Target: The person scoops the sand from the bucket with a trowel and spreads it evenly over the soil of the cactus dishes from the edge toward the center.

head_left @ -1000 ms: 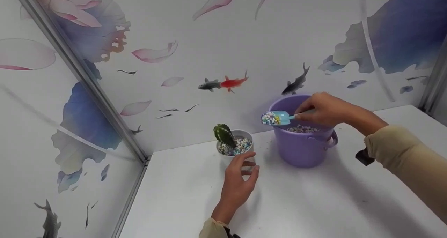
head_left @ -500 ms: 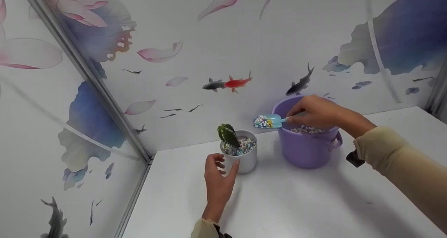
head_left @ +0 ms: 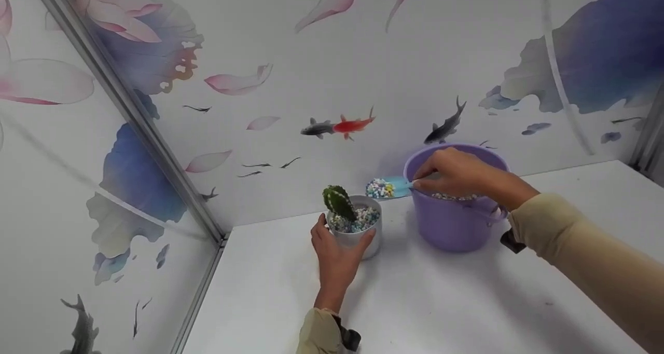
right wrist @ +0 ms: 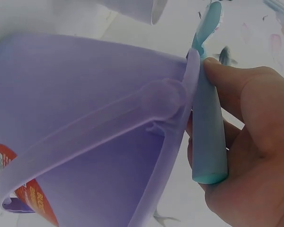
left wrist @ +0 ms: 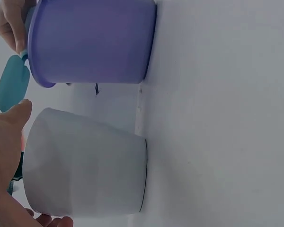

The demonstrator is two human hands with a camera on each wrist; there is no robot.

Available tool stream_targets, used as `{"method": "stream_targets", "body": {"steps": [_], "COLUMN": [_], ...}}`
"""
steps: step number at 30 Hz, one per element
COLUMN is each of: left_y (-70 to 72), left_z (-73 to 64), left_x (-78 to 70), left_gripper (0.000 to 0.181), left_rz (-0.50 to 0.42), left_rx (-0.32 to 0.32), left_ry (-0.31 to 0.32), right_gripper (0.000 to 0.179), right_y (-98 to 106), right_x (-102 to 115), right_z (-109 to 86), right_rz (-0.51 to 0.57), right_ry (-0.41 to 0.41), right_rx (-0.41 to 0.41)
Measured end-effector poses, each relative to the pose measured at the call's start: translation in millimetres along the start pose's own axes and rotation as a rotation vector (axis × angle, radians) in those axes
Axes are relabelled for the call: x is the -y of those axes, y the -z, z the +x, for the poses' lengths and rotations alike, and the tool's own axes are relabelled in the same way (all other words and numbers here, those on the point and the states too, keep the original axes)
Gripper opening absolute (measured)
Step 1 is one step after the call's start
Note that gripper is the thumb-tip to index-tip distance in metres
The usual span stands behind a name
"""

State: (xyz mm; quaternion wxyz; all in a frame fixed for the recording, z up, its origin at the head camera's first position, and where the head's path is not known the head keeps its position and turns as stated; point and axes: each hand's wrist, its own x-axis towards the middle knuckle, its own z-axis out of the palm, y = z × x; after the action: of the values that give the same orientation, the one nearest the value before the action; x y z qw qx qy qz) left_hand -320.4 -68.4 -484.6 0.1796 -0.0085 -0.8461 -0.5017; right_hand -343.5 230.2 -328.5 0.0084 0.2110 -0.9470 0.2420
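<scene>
My left hand (head_left: 337, 266) is curled round a white flowerpot (left wrist: 85, 165), with the thumb on one side and the fingers on the other. A green cactus (head_left: 340, 202) leans to the left in the pot, among multicoloured pebbles (head_left: 365, 218). My right hand (head_left: 459, 172) grips the handle of a light-blue hand shovel (right wrist: 209, 127). Its blade carries a heap of coloured pebbles (head_left: 379, 188) and hovers just above the pot's right rim. Below the right hand stands a purple bucket (head_left: 451, 227), with more pebbles (head_left: 456, 196) inside.
Both containers stand on a white table (head_left: 441, 302), close to the back panel (head_left: 290, 48) with its painted fish and petals. A metal frame post (head_left: 129, 120) runs down at the left. The bucket's handle (right wrist: 85, 132) hangs at its side.
The left hand has come round to the pot's left and taken hold of it. The loaded shovel has moved left and slightly down, from over the bucket to the pot's rim.
</scene>
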Motion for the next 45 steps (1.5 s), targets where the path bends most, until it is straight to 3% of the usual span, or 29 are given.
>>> {"method": "stream_targets", "body": {"steps": [5, 12, 21, 29, 45], "left_y": [-6.7, -9.7, 1.1, 5.8, 31.9], "left_z": [5.9, 9.6, 17.5, 21.4, 46.5], "left_x": [4.3, 13.6, 17.5, 19.5, 21.1], "left_gripper": [0.129, 0.125, 0.122, 0.123, 0.112], "left_rz": [0.004, -0.025, -0.076, -0.084, -0.106], "left_rx": [-0.013, -0.003, 0.100, 0.167, 0.344], "left_ry": [0.039, 0.086, 0.071, 0.065, 0.005], "right_gripper": [0.024, 0.024, 0.026, 0.023, 0.021], "right_y": [-6, -7, -2, 0, -2], "right_x": [4, 9, 16, 19, 23], "right_z": [4.7, 11.4, 15.0, 14.5, 23.3], "right_rz": [-0.038, -0.097, -0.142, -0.178, -0.250], "right_ry": [0.013, 0.032, 0.003, -0.012, 0.051], "right_rx": [-0.022, -0.027, 0.007, -0.013, -0.089]}}
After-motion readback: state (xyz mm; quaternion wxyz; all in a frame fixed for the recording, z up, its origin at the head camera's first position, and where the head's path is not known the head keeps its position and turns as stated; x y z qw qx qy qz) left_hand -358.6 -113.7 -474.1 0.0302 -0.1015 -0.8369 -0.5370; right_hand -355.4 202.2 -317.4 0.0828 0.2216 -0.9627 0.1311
